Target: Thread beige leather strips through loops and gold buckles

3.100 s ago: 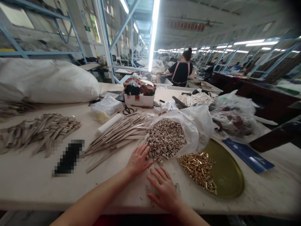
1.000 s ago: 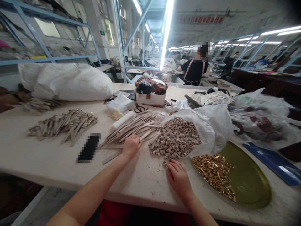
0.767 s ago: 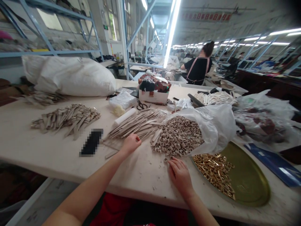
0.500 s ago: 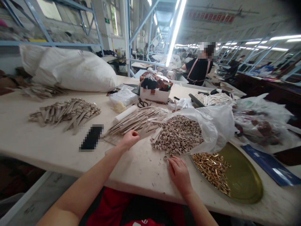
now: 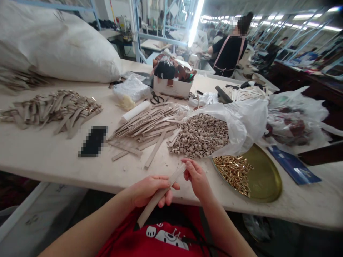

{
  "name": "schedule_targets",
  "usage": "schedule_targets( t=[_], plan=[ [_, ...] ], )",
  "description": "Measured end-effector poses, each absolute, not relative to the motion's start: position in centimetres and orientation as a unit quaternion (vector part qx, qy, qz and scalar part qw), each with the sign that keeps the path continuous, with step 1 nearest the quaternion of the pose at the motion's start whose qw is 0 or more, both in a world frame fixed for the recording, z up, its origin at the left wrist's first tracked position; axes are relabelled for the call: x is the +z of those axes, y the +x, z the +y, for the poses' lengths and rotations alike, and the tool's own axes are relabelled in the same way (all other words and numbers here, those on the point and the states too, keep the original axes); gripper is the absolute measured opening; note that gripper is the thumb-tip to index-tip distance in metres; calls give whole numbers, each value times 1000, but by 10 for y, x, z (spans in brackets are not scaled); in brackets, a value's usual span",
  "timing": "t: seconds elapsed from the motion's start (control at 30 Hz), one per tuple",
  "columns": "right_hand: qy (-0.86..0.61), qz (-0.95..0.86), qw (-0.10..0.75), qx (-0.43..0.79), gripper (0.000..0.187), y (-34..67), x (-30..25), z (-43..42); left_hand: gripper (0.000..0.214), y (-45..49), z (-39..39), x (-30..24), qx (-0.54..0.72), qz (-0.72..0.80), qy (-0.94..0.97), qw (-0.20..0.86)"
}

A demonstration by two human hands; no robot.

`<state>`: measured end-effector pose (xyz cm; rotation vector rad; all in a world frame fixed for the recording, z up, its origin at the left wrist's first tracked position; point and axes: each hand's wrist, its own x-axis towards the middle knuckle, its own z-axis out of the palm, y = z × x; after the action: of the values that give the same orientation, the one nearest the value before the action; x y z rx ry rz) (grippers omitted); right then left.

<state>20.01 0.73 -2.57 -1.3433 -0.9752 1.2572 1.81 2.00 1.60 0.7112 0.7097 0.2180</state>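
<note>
My left hand is closed around a long beige strap held over the table's near edge, slanting from my lap up to the right. My right hand pinches the strap's upper end; a small loop may be in those fingers, but I cannot make it out. Just beyond lies a heap of small beige loops spilling from a white plastic bag. A pile of more beige straps lies to the left of the loops.
A round brass tray with gold buckles sits at the right. Farther left lie finished straps, a dark phone, a large white sack. A box, scissors and bags stand behind. A person in black works beyond.
My left hand has taken one strap from the pile and drawn it back to the table edge. My right hand left the loops and met the strap's end. The camera tilted down.
</note>
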Motion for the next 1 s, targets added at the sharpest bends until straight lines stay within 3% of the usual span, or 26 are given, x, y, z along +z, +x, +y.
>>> schedule_targets(
  t=[0.1, 0.5, 0.83, 1.0],
  plan=[
    [-576, -391, 485, 528, 27, 203, -22, 9, 27, 25, 11, 9, 87, 337, 298, 889],
    [-597, -424, 462, 500, 25, 210, -35, -3, 30, 46, 9, -3, 106, 379, 287, 873],
    [-745, -499, 400, 188, 28, 303, -53, -23, 29, 40, 3, -8, 125, 410, 286, 857],
    [-736, -583, 321, 122, 25, 305, -60, -28, 31, 41, 0, -10, 122, 419, 285, 853]
  ],
)
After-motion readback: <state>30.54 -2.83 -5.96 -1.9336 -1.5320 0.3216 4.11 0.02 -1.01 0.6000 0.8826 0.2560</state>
